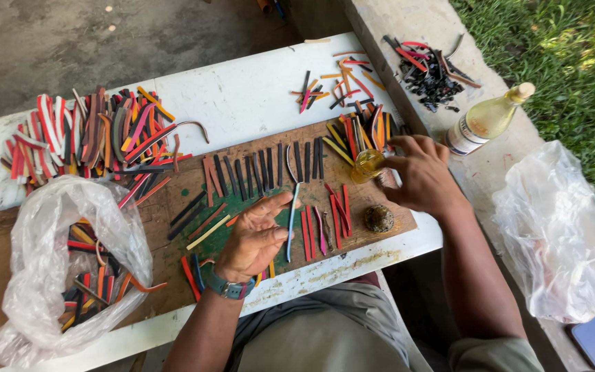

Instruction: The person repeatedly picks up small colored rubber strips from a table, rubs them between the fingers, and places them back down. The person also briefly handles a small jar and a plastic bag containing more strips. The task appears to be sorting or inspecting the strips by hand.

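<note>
A person sorts coloured rubber strips (263,172) on a wooden board (173,227) laid across a white bench (242,96).

The left hand (256,238) rests palm-up with fingers spread wide, holding nothing, among strips laid side by side, seemingly so each stays reachable; the right hand (421,176) has its fingers curled round a small jar of yellow liquid (367,165) at the board's far edge; a loose heap of strips (84,134) lies at the left; a clear bag (56,269) holds more; a bottle (487,120) stands on the ledge.

Teal wristwatch (229,288), grey shorts (325,337), bare forearms
</note>
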